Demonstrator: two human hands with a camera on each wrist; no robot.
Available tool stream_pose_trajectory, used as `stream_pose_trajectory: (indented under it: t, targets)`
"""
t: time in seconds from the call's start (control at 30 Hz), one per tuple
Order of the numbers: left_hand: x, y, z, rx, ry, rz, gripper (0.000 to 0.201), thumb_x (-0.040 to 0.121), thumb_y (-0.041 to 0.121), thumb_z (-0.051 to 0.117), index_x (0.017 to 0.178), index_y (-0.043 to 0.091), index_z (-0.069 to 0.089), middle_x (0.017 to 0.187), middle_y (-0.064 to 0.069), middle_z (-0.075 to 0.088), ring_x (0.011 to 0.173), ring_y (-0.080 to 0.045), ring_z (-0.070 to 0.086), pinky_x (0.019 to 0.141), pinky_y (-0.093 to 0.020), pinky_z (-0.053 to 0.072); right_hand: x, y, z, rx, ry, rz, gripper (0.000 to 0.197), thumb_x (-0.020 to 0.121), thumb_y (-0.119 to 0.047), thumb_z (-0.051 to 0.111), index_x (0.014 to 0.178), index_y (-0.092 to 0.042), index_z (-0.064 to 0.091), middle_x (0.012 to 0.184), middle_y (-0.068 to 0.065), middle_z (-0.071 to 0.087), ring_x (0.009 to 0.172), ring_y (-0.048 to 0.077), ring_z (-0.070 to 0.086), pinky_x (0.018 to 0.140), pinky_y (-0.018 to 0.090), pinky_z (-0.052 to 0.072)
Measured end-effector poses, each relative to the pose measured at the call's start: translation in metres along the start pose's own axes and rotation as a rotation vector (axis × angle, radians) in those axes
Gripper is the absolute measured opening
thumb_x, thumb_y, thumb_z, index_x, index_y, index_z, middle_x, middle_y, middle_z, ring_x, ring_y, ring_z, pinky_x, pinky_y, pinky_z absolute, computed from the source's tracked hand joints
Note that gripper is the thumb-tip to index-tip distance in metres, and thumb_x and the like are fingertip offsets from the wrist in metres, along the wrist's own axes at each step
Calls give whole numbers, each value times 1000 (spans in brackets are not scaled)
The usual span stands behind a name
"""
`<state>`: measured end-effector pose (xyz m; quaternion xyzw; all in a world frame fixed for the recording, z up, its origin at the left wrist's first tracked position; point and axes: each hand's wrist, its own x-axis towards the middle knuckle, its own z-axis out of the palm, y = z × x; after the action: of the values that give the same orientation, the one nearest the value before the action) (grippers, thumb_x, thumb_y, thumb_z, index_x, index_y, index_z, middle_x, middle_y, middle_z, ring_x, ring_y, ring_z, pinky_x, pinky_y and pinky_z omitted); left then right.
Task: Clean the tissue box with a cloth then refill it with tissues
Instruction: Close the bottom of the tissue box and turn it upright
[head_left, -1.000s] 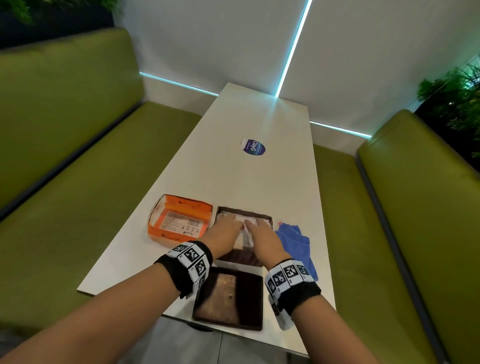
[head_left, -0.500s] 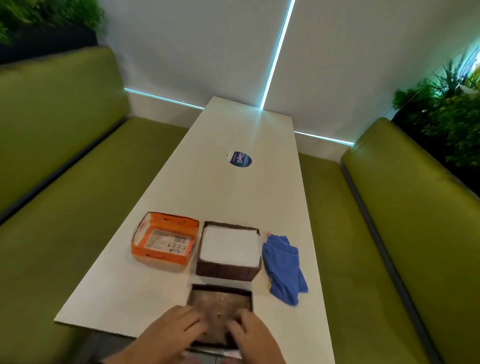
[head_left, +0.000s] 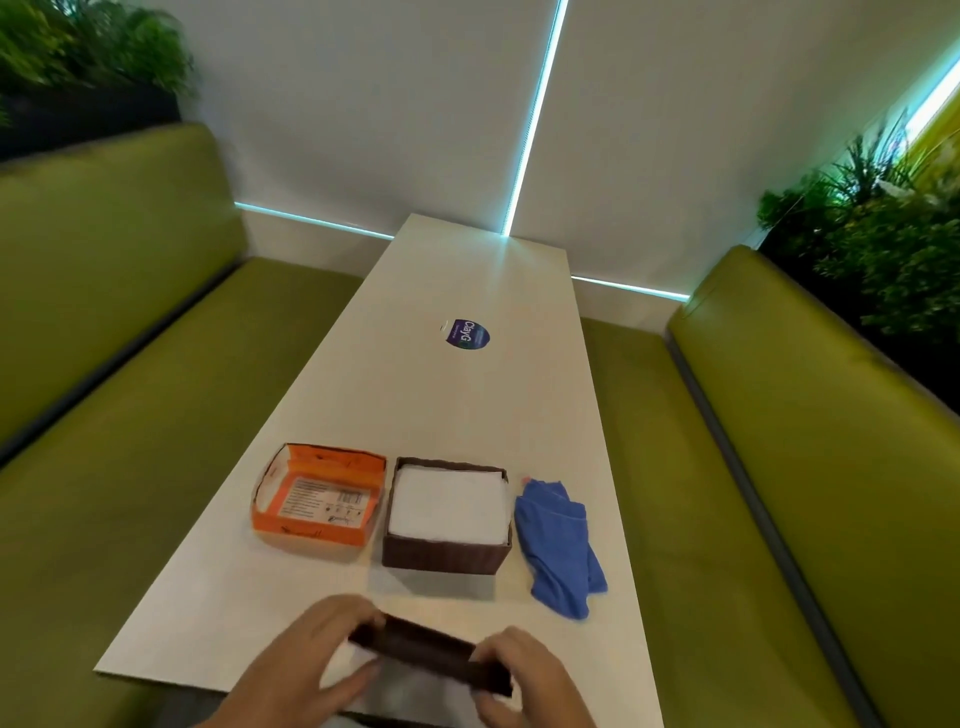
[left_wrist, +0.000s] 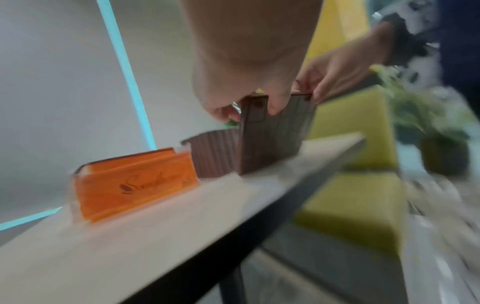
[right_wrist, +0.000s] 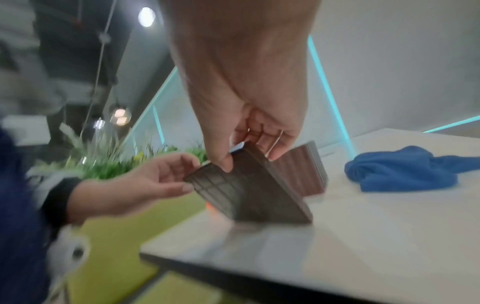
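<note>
Both your left hand (head_left: 306, 657) and right hand (head_left: 524, 675) pinch the lid (head_left: 431, 656) by its ends, tilted on edge. Risk: it skids off the near table (head_left: 467, 395) edge. Ahead of both hands sits the tissue box (head_left: 447, 557), filled.

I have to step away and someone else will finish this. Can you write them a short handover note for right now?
Left hand and right hand both grip the brown lid, tilted up on its far edge at the near end of the table.
The brown box holds a white tissue stack. Orange carton sits on its left, blue cloth on its right.
Done: tissues loaded.
Left: fit the lid on the box.
</note>
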<state>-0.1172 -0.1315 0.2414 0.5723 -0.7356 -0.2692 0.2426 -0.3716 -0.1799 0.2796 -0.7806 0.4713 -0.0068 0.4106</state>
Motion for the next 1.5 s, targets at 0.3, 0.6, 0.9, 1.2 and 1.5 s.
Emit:
stream_pose_trajectory:
  t: [0.3,0.6,0.9,1.2,1.5]
  targets:
    - [88,27,-46,-670,423,-255,11,87,15,69,97,20,68,98,-4,72,92,-17,68,68,-27,59,47,0,-60,835,551,-24,34,79,-37,75,110,-25,67,108,2,72,103,21,68,87,43,56]
    - [162,8,-29,-457,313,-338,47,95,7,56,140,12,47,138,-12,55,128,-23,51,105,-31,42,135,30,-68,486,756,257,27,94,-31,56,105,-10,68,100,9,72,91,23,64,84,38,54]
    - [159,-5,-14,-179,317,-383,45,96,9,52,141,8,46,134,-13,58,123,-26,54,103,-31,42,151,27,-61,-12,743,315,41,96,-40,51,96,-5,71,94,13,71,86,26,63,69,29,44]
    - [165,-12,-10,-88,317,-403,42,98,11,50,139,4,47,136,-16,56,126,-29,51,105,-33,38,149,40,-65,372,681,200,33,94,-28,58,115,-5,66,103,10,70,95,22,63,81,31,52]
    - [164,-14,-2,-104,353,-397,39,99,15,48,137,6,48,131,-13,59,119,-28,55,100,-33,43,142,39,-68,456,677,253,29,97,-18,53,120,-4,62,108,9,65,95,17,57,82,24,48]
